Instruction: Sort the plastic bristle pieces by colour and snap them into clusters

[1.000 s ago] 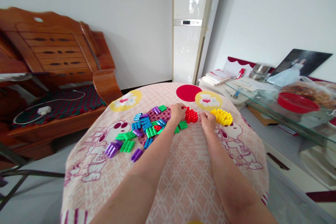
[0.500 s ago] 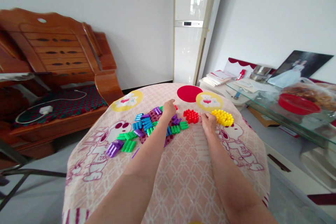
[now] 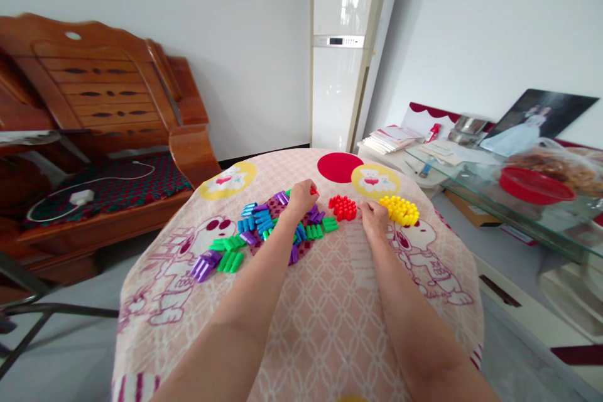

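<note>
My left hand [image 3: 301, 198] is over the far side of the spread of coloured plastic pieces, its fingers closed on a small red plastic piece [image 3: 315, 191]. My right hand [image 3: 374, 218] rests on the cloth between a cluster of red plastic pieces [image 3: 343, 208] and a group of yellow plastic pieces [image 3: 399, 211]. Its fingers are curled together, and what they hold, if anything, is hidden. Under and around my left arm lie blue pieces [image 3: 264, 221], green pieces [image 3: 230, 261] and purple pieces [image 3: 205, 266], partly covered by the forearm.
A patterned cloth covers the round table [image 3: 330, 314]. A wooden bench [image 3: 108, 94] stands to the left and a white cabinet-like appliance [image 3: 336, 94] at the back. On the right, a glass shelf [image 3: 475, 191] carries a red bowl [image 3: 537, 186], papers and a photo.
My left hand has drawn slightly nearer and left, and its outstretched finger has bent in, closing on the red piece. My right hand has stayed in place.
</note>
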Tool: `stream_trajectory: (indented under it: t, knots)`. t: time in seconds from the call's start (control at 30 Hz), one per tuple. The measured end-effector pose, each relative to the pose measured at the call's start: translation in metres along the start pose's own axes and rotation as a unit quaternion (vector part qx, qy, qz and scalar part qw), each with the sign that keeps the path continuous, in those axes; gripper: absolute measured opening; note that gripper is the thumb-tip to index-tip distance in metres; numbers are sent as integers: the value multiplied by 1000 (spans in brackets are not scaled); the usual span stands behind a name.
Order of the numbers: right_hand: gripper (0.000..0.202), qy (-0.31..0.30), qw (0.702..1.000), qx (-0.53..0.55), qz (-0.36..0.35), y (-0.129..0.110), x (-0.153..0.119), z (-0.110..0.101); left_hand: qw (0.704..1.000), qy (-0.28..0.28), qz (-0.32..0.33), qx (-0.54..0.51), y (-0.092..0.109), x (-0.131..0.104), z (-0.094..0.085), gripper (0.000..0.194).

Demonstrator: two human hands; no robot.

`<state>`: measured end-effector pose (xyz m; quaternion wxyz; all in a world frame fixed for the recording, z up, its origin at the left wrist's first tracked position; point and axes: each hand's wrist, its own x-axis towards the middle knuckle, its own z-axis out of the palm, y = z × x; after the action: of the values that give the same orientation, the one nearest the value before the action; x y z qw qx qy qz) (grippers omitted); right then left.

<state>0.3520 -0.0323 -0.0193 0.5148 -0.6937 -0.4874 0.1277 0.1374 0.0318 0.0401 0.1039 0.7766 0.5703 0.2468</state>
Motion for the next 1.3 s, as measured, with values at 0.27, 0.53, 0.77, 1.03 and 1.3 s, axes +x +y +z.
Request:
stream_trajectory:
  t: [0.27, 0.53, 0.77, 1.03, 1.3]
  knots:
    - [33, -1, 1000, -7, -2, -2, 0, 0, 984, -49, 6, -173, 8, -33, -4, 28]
    - [33, 0, 1000, -14, 2, -1, 0, -1, 982, 10, -5, -188, 17, -36, 3, 23]
    - [33, -1, 1000, -27, -2, -3, 0, -1, 974, 51, -28, -217, 18, -34, 14, 28]
    - [33, 2, 1000, -26, -8, -1, -1, -1, 968, 86, -8, -235, 21, -36, 19, 16]
    - [32, -3, 1000, -27, 1, 0, 0, -1, 977, 88, 8, -196, 28, -37, 28, 13]
